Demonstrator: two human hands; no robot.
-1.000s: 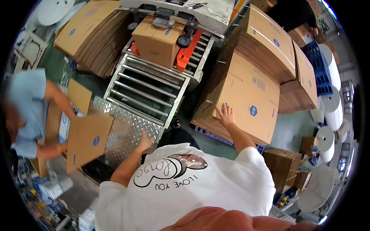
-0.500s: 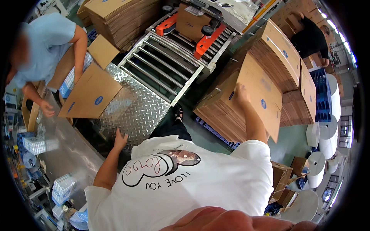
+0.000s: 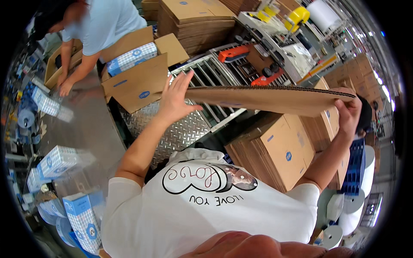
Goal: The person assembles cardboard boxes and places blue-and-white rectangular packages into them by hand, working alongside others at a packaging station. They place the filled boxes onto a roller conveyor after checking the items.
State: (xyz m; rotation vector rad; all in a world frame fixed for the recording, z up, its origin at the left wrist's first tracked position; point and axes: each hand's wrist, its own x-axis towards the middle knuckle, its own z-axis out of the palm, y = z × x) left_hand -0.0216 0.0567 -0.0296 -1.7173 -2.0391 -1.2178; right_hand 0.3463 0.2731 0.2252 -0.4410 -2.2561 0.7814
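I hold a flat folded cardboard box [image 3: 266, 99] edge-on in front of my chest, level and lifted above the stack. My left hand [image 3: 174, 96] grips its left end, fingers spread along the edge. At the right end my right hand [image 3: 350, 111] clasps the corner. Below the sheet lies the stack of flat brown cartons [image 3: 279, 150] with blue round marks.
A roller conveyor [image 3: 215, 77] with an orange-and-grey taping unit [image 3: 241, 53] runs ahead over a steel tread plate [image 3: 180, 129]. A co-worker in a light blue shirt [image 3: 103, 21] leans over an open carton [image 3: 137, 84] holding blue-white packs. More packs [image 3: 81, 219] lie at lower left.
I have lifted one flat carton off the stack with both hands and brought it level before me. My left hand rose from the tread plate to the sheet's end.
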